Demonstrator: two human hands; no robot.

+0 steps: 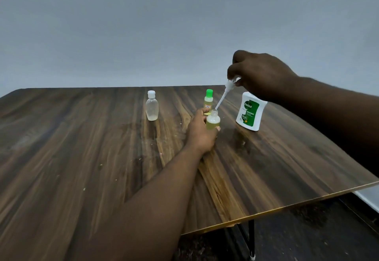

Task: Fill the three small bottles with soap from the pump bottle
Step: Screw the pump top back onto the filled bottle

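Bench (82,148): dark wood-grain top with a few pale specks; the things stand toward its far side.
Left hand (200,135): fingers and thumb curled round the lower body of the open small bottle (213,121), keeping it upright. I cannot tell whether it rests on the bench.
Open small bottle: uncapped, with yellow-green soap filling much of it.
Dip tube (220,100): slanted, lower tip at the bottle's mouth.
Dettol pump bottle (251,113): upright, just right of the open one, neck hidden behind the right hand.
Green-capped small bottle (208,100): capped, just behind the left hand.
White-capped small bottle (152,108): capped, well to the left, contents nearly clear.
Right hand (260,74): raised, fingertips pinching the white pump head, which is out of its bottle.
Risk: if the tube tip drifts off the narrow mouth, soap would likely run down the side onto the fingers and make the grip slippery. The Dettol bottle probably stands open, so a knock from the right forearm could spill it.
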